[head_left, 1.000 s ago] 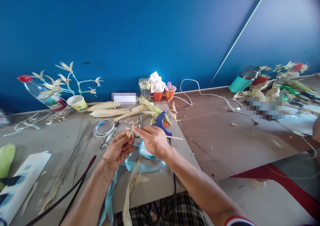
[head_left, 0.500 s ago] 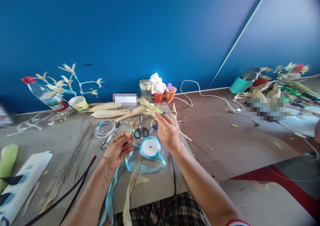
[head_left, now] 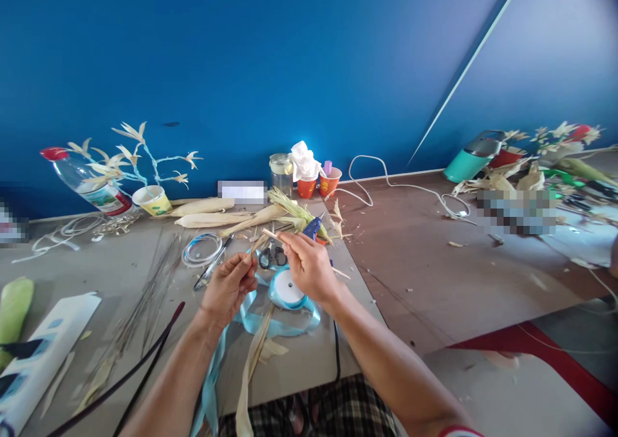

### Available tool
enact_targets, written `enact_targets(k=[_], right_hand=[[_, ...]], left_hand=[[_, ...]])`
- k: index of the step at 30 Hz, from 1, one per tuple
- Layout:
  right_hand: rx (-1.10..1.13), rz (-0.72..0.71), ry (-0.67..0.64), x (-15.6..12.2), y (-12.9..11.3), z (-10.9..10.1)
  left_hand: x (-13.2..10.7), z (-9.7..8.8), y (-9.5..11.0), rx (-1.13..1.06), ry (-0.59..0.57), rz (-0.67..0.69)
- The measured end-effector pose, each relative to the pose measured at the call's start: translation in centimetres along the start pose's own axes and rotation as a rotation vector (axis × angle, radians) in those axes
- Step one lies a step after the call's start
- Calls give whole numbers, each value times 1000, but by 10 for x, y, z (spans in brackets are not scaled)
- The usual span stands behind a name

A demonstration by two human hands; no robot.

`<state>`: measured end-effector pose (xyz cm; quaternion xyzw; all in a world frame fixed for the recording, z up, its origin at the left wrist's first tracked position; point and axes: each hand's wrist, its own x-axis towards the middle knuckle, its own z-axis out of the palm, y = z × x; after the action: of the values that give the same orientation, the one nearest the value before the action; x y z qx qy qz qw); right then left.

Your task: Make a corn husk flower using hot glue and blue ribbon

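Observation:
My left hand [head_left: 230,285] is closed in a pinch on a small bundle of dried corn-husk strips [head_left: 257,243]. My right hand [head_left: 309,266] is closed on a thin pale stick [head_left: 273,235], whose near tip points toward the husk bundle. Both hands hover above a roll of light blue ribbon [head_left: 286,289], its loose end trailing toward me. Black-handled scissors [head_left: 273,255] lie just behind the hands, and a blue glue gun [head_left: 313,227] sits behind my right hand.
Husk-wrapped corn cobs [head_left: 207,213] lie at the back beside a yellow cup [head_left: 152,199] holding a husk-flower branch and a plastic bottle [head_left: 89,182]. Orange cups [head_left: 329,181] and a jar stand by the wall. Thin wires [head_left: 149,282], a white cord [head_left: 386,183], a teal flask [head_left: 470,156].
My right hand, which had reached back toward the glue gun, has come back toward my left hand carrying the thin stick. The left hand has stayed in place with the husk bundle.

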<state>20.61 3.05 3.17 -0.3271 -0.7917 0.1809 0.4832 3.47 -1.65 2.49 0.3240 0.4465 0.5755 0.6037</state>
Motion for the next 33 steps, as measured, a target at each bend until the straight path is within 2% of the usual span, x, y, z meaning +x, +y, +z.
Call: enact_targets(k=[6,9,12,15,20,23,27,33], right_hand=[[10,16,-7,1,-1,-1],[36,22,28,4,-1,-3],[61,88,33,6,1,-5],[163,205,-88,9,0,-9],[598,536,-375,12,-5,-16],[797,672,-435,11,-4,-16],[780,640,-437,9,3,-12],[538,568,-465,8,4,-12]], left_hand=[[0,-2,1,-35,-23,21],[0,-4,2,-31,-105,-3],[-1,-5,2,-7,-208,-68],[-3,-4,1,11,-254,-96],[-5,1,-2,47,-296,-114],[-6,4,-5,93,-306,-105],[-6,4,-9,189,-259,-47],[-5,3,-12,339,-191,78]])
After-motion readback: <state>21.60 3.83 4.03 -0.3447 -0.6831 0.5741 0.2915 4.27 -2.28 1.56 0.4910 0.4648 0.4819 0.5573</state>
